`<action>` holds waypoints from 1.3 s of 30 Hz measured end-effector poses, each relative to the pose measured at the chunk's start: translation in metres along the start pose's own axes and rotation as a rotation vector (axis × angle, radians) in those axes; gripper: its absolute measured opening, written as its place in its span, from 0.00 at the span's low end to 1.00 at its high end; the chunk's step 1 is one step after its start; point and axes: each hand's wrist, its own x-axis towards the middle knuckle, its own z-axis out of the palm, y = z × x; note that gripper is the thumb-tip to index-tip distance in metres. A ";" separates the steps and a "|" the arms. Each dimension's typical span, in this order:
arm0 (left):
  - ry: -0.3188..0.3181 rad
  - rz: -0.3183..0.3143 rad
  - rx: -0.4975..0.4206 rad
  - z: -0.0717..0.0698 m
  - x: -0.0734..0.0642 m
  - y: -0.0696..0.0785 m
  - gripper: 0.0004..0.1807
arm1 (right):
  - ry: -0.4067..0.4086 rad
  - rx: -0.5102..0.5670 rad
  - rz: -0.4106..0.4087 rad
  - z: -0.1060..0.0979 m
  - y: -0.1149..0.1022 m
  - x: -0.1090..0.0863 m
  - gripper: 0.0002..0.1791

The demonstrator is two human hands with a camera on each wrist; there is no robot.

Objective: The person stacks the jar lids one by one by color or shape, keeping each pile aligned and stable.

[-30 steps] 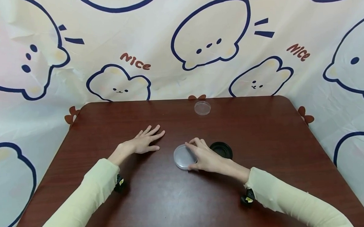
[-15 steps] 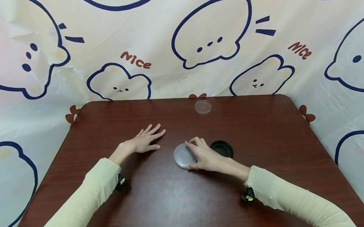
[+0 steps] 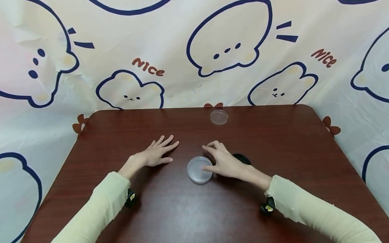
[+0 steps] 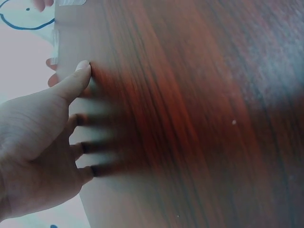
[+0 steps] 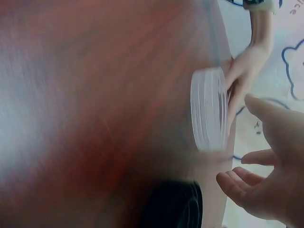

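Note:
A round, clear plastic dish [image 3: 195, 173] with ridged sides, like stacked shallow dishes, lies in the middle of the table in the head view. My right hand [image 3: 226, 162] hovers just over its right side, thumb and fingers apart. In the right wrist view a gap separates this hand [image 5: 270, 166] from the clear dish [image 5: 208, 109]. A black round dish or lid [image 3: 242, 158] sits to the right, partly hidden behind the right hand. My left hand [image 3: 155, 154] rests on the table left of the dish, fingers spread; the left wrist view shows its fingertips touching the wood.
Near the table's back edge lies another clear, shallow round dish [image 3: 219, 117]. The brown wooden table [image 3: 172, 215] meets a pale printed cloth [image 3: 172, 36] at the back and sides.
My right hand has let go of the clear dish and moved slightly up and right, covering more of the black one. The dish and my left hand stay in place.

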 end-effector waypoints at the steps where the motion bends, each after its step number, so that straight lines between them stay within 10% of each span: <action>1: 0.003 0.006 -0.005 0.000 0.000 0.000 0.36 | 0.016 -0.006 -0.001 -0.002 0.004 0.003 0.43; 23: -0.035 -0.019 -0.016 -0.005 -0.001 0.004 0.37 | 0.103 0.002 0.156 -0.049 0.104 0.061 0.46; 39: -0.030 -0.003 -0.036 -0.002 0.001 0.000 0.37 | 0.022 0.057 0.221 -0.055 0.133 0.096 0.51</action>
